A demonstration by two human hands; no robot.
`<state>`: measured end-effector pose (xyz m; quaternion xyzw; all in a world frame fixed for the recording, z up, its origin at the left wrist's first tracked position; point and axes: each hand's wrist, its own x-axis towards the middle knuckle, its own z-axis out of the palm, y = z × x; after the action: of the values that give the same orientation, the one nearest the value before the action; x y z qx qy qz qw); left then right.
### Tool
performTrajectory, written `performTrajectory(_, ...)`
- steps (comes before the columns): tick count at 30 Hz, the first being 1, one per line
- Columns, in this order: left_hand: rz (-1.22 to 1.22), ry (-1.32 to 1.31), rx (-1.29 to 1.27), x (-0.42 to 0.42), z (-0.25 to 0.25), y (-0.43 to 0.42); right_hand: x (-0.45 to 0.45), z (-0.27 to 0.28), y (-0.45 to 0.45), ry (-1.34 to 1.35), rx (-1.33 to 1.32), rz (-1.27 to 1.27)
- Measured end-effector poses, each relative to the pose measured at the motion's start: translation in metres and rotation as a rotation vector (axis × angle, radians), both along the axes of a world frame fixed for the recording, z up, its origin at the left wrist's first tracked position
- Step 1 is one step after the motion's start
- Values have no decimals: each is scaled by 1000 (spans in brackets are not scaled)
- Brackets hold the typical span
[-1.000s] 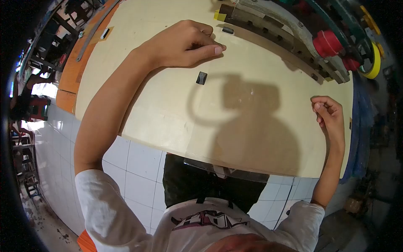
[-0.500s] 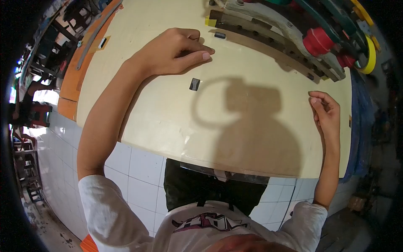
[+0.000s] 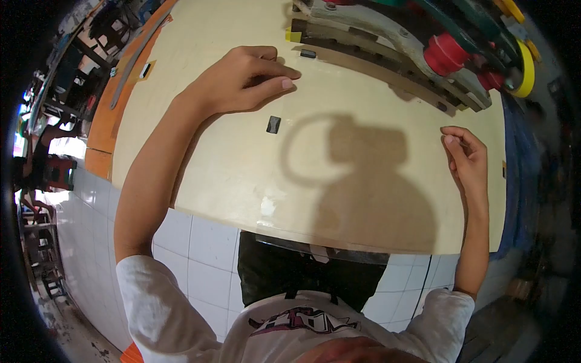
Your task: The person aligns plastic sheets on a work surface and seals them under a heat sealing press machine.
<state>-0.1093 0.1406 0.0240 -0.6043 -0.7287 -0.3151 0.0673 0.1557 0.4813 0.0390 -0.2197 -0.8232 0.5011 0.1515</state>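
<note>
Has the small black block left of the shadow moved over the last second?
No. Against the long bar, the black block keeps about the same place on the table; its slide down-left in the picture matches the view's own shift.

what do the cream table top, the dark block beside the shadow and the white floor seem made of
Cream table top: probably paper or laminate sheeting, smooth, shiny near the front edge.
Dark block: perhaps rubber or metal, fairly dull dark grey; too small to tell.
White floor: likely glazed ceramic tile, given the joint grid and glossy reflections.
</note>
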Motion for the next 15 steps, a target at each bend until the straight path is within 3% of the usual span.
performTrajectory(3, 25, -55, -145, 6, 11, -3, 0, 0, -1, 1, 17, -11)
performTrajectory(15, 86, -105, -180, 8, 10, 0, 0, -4, 2, -30, 188, -22)
